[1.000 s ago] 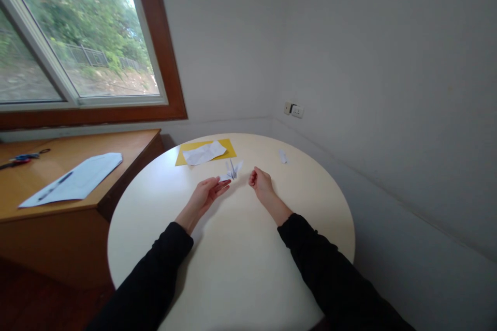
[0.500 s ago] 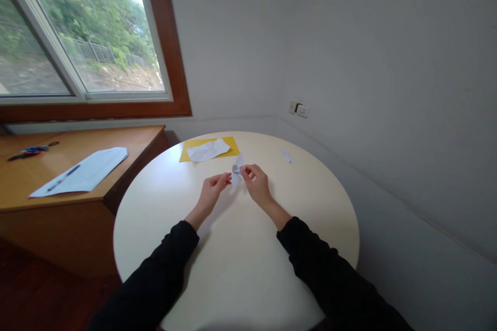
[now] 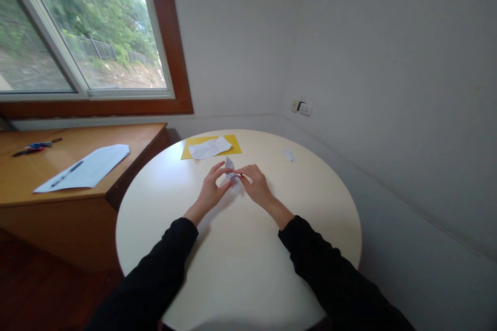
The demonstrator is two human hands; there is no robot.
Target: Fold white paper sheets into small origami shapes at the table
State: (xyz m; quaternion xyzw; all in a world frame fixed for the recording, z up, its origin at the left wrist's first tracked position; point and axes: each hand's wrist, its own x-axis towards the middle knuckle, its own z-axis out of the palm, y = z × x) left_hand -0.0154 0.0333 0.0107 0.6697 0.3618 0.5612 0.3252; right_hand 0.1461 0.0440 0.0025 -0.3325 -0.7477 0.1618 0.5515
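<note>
both hands [image 3: 233, 186] closed in on the folded paper [image 3: 230, 169], now lifted, pinched between them

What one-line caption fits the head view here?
Both hands, left hand and right hand, pinch a small folded white paper over a round table.

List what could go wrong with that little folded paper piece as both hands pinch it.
1. The left hand and right hand pinch the small folded white paper from both sides; thin paper might tear or crease wrongly.
2. It is held above the round table; if it slips, it might land on the yellow sheet or the white creased sheet.
</note>
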